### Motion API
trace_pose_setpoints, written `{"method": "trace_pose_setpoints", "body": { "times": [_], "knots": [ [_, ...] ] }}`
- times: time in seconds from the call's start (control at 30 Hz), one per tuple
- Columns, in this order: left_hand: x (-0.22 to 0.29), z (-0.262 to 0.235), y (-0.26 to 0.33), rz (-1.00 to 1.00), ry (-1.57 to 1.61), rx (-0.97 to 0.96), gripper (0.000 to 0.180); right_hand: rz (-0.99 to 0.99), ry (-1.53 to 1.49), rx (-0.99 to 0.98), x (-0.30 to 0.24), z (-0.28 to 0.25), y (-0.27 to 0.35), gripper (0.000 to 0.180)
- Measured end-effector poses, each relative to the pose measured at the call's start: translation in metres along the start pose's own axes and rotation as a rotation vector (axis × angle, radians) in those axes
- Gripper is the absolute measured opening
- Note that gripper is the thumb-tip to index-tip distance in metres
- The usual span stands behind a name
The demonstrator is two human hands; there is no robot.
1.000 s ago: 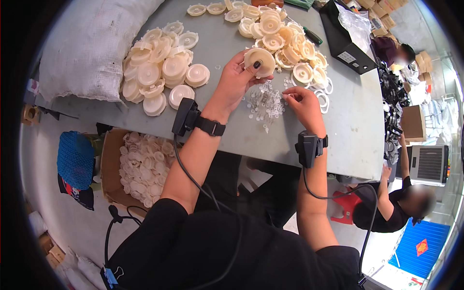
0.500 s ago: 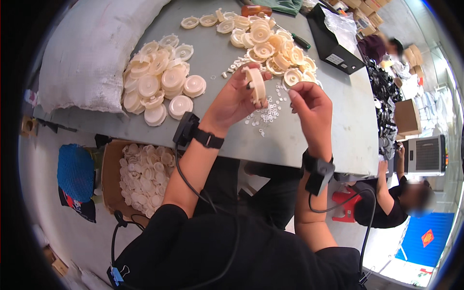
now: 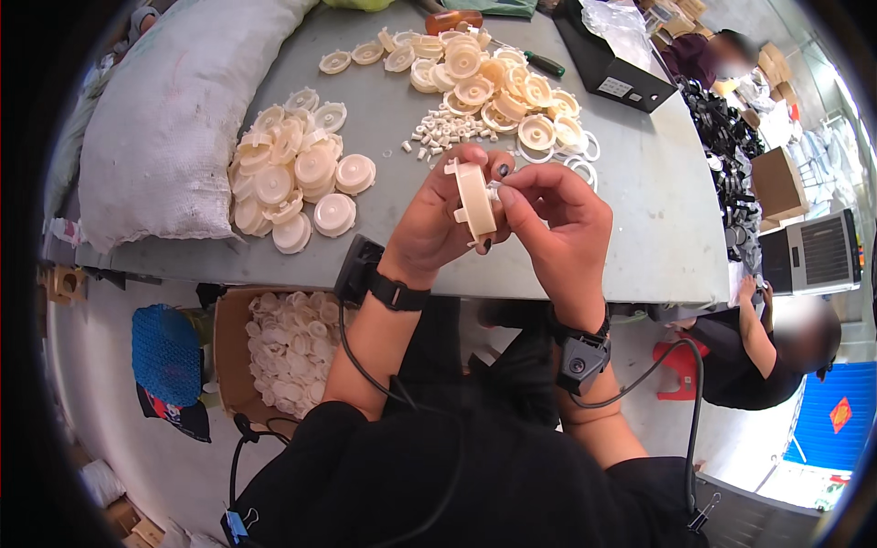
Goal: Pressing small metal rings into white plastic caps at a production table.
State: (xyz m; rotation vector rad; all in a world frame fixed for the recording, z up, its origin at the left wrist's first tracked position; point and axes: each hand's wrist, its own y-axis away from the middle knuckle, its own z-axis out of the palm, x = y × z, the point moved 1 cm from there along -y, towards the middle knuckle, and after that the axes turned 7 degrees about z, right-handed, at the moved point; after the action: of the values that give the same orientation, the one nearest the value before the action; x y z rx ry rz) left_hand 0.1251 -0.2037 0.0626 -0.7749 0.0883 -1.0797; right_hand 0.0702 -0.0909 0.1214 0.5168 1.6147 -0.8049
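Above the grey table's (image 3: 639,210) near edge, my left hand (image 3: 437,219) grips a cream plastic disc (image 3: 476,197) edge-on while my right hand (image 3: 559,219) pinches a small peg at its rim, best kept square.

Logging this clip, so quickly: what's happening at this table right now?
A person holds a cream plastic disc on edge in the left hand, above the grey table. The right hand pinches at its rim. Piles of similar discs and small white pieces lie on the table.
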Motion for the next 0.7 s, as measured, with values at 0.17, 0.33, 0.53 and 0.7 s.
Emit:
{"method": "trace_pose_setpoints", "body": {
  "times": [0.17, 0.33, 0.53, 0.7],
  "knots": [
    [-0.002, -0.003, 0.001, 0.037, -0.041, -0.013, 0.025, 0.030, 0.051, -0.090, 0.000, -0.007, 0.001, 0.008],
    [-0.002, -0.002, 0.000, 0.028, -0.126, -0.051, 0.031, 0.092, -0.009, -0.173, -0.016, -0.010, 0.005, 0.010],
    [-0.002, -0.002, -0.002, 0.064, -0.115, -0.116, 0.034, -0.213, 0.306, -0.149, -0.016, -0.011, 0.010, 0.009],
    [-0.002, -0.004, 0.004, 0.070, -0.024, -0.054, 0.033, -0.331, 0.477, -0.089, -0.013, -0.005, 0.012, 0.011]
  ]
}}
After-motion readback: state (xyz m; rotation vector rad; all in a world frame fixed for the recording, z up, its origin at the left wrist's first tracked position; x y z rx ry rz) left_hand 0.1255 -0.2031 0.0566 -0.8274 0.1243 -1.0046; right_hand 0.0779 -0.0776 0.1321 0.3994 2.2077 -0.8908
